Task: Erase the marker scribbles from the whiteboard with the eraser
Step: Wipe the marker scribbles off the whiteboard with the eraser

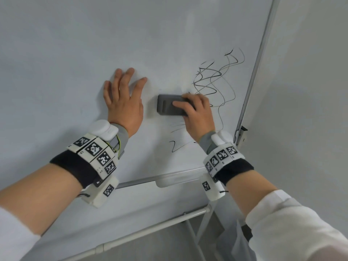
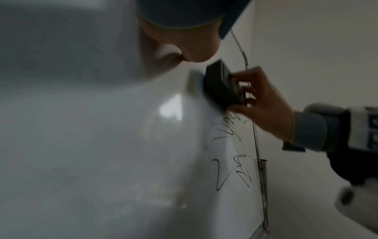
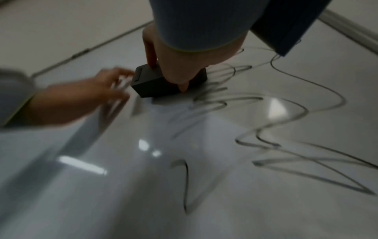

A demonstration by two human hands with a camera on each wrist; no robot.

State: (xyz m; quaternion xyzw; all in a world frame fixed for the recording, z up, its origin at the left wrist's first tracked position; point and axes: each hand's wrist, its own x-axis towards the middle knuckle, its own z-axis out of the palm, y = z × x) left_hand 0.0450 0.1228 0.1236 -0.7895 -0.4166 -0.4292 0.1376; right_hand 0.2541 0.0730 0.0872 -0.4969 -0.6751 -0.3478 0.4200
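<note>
A dark grey eraser (image 1: 170, 107) (image 2: 223, 85) (image 3: 155, 82) is pressed flat against the whiteboard (image 1: 75, 44). My right hand (image 1: 197, 112) (image 2: 263, 103) (image 3: 180, 64) grips it, thumb on top and fingers curled over its right end. Black marker scribbles (image 1: 216, 80) (image 2: 235, 161) (image 3: 286, 129) run above, right of and below the eraser. My left hand (image 1: 124, 98) (image 3: 98, 92) lies flat on the board with fingers spread, just left of the eraser. In the left wrist view only the heel of that hand (image 2: 178, 42) shows.
The board's metal frame (image 1: 258, 72) runs down the right side, with a white wall (image 1: 310, 91) beyond. A tray ledge (image 1: 169, 178) lines the bottom edge. Stand tubes (image 1: 150, 228) cross below the board.
</note>
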